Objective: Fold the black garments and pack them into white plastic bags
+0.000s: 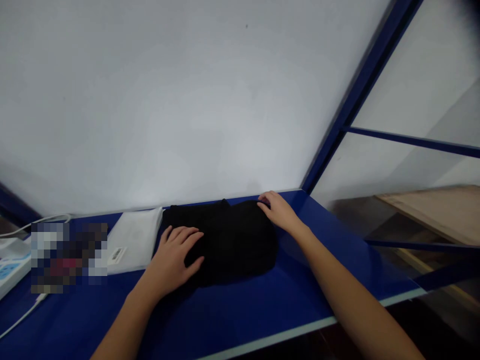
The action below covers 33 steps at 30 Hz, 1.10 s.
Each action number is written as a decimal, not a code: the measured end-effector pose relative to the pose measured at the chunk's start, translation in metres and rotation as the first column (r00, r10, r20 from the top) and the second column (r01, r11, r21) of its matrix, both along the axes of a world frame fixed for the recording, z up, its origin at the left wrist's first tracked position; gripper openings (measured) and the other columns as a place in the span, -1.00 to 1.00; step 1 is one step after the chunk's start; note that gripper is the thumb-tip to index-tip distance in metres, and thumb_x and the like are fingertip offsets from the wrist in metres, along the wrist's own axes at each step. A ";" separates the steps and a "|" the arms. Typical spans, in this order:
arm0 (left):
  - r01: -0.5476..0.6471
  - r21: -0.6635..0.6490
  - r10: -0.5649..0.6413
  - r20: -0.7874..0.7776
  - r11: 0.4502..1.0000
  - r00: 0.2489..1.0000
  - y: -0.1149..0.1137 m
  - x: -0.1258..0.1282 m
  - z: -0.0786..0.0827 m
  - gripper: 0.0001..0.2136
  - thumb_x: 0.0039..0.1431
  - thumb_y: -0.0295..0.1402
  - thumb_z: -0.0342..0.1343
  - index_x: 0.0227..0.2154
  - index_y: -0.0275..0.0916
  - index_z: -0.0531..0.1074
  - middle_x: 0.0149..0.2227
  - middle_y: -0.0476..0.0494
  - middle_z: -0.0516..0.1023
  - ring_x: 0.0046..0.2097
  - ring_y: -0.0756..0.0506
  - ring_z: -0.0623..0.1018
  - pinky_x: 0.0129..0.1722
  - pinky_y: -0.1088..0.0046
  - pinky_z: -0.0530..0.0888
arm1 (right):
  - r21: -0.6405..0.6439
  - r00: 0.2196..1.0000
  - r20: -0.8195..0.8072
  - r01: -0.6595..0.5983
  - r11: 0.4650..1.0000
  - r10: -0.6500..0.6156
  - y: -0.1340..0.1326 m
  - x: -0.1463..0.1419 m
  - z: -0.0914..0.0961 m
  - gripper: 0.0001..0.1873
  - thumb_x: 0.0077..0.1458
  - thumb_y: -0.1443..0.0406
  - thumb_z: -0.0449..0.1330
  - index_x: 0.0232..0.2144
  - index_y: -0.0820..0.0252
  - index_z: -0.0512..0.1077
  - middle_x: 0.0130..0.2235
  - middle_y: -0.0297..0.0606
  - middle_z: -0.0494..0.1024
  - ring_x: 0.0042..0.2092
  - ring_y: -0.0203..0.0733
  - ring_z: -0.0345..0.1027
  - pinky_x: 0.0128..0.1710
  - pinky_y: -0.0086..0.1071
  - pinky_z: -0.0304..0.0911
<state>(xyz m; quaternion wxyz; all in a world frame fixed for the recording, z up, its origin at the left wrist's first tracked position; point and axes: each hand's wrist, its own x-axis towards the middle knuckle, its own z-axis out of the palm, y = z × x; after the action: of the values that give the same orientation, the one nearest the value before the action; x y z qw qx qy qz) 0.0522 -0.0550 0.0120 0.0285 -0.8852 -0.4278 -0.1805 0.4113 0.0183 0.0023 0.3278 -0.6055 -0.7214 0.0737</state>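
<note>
A folded black cloth (232, 240), perhaps a garment, lies on the blue table in front of me; its dark surface hides most of the folds. My left hand (176, 255) rests on its left part, fingers apart and palm down. At the far right corner of the cloth, my right hand (275, 210) has its thumb and fingers closed on the edge. Just left of the cloth lies a flat, whitish plastic bag (137, 232) with a small barcode label (117, 255).
A white power strip (13, 272) and white cables stand at the left, beside a pixelated item (69, 257). The blue table (240, 310) meets a white wall (195, 100) behind. A blue metal frame (339, 120) rises at the right, with a wooden board (435, 212) beyond.
</note>
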 end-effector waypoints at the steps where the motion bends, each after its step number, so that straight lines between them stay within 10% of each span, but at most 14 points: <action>1: 0.024 -0.012 -0.024 -0.009 1.000 1.000 0.000 0.002 -0.002 -0.59 0.18 -0.25 0.14 0.10 -0.09 0.37 0.15 -0.16 0.45 0.17 -0.27 0.41 0.26 -0.14 0.16 | 0.019 0.994 0.043 -0.103 0.994 0.103 -0.004 0.000 0.006 -0.87 0.19 0.23 0.16 -0.21 0.09 0.44 -0.09 -0.14 0.48 0.01 -0.01 0.34 0.05 -0.12 0.25; 5: 0.023 -0.007 -0.023 -0.006 1.000 1.000 0.002 0.005 -0.009 -0.85 0.28 -0.34 0.03 -0.18 -0.12 0.49 0.08 -0.13 0.50 0.11 -0.23 0.48 0.22 -0.11 0.21 | -0.171 0.903 0.116 -0.392 0.904 0.413 -0.024 -0.001 0.027 -0.67 0.07 0.22 0.29 -0.07 -0.03 0.45 0.25 -0.19 0.27 0.27 0.09 0.10 0.23 0.06 0.08; 10: -0.148 0.068 0.138 0.145 0.987 0.980 0.008 0.003 -0.006 -0.79 0.36 -0.36 -0.10 -0.24 -0.20 0.45 -0.07 -0.18 0.58 -0.01 -0.22 0.53 0.06 0.05 0.36 | -0.389 0.885 0.185 -0.333 0.859 0.427 -0.032 -0.001 0.024 -0.33 -0.08 0.42 0.32 0.10 -0.13 0.40 0.38 -0.21 0.09 0.39 0.20 -0.13 0.27 0.19 -0.07; 15: -0.330 0.095 0.303 0.224 0.939 0.926 0.019 0.007 0.008 -0.80 0.34 -0.35 -0.12 -0.24 -0.24 0.41 -0.12 -0.25 0.58 -0.09 -0.25 0.54 -0.07 0.14 0.41 | -0.194 0.899 0.121 -0.395 0.898 0.421 -0.023 -0.010 0.021 -0.81 0.17 0.31 0.20 -0.17 0.04 0.54 0.14 -0.19 0.46 0.18 0.02 0.30 0.17 0.00 0.18; 20: -0.496 0.150 0.450 0.260 0.855 0.854 0.036 0.014 0.033 -0.76 0.35 -0.32 -0.14 -0.24 -0.25 0.42 -0.28 -0.23 0.56 -0.20 -0.23 0.54 -0.13 0.18 0.41 | 0.014 0.954 -0.048 -0.296 0.955 0.296 -0.014 -0.025 0.018 -0.73 0.34 0.20 0.01 -0.23 0.09 0.50 -0.25 -0.26 0.62 -0.23 -0.12 0.49 -0.16 -0.26 0.35; 28: -0.188 0.097 0.194 -0.054 0.977 0.979 0.002 0.031 -0.003 -0.61 0.21 -0.35 0.03 0.11 -0.22 0.34 0.12 -0.28 0.46 0.13 -0.29 0.43 0.18 -0.02 0.25 | 0.036 0.936 0.142 -0.331 0.943 0.323 -0.016 -0.026 0.008 -0.71 0.21 0.39 0.06 -0.04 0.14 0.44 -0.02 -0.13 0.55 0.01 -0.03 0.40 0.06 -0.11 0.27; 33: -0.236 0.033 0.238 -0.070 0.971 0.969 -0.011 0.005 -0.016 -0.42 0.17 -0.34 0.07 0.28 -0.14 0.16 0.20 -0.26 0.39 0.21 -0.31 0.36 0.22 -0.08 0.20 | -0.138 0.852 0.228 -0.450 0.882 0.470 -0.025 -0.020 0.010 -0.36 -0.05 0.46 0.18 0.12 0.04 0.35 0.17 -0.16 0.41 0.20 0.04 0.24 0.16 -0.03 0.16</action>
<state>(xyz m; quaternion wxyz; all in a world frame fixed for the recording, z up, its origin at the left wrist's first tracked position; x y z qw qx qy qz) 0.0573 -0.0664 -0.0039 0.0766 -0.8333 -0.5270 -0.1482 0.3915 -0.0071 0.0127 0.1809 -0.4320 -0.8779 0.0999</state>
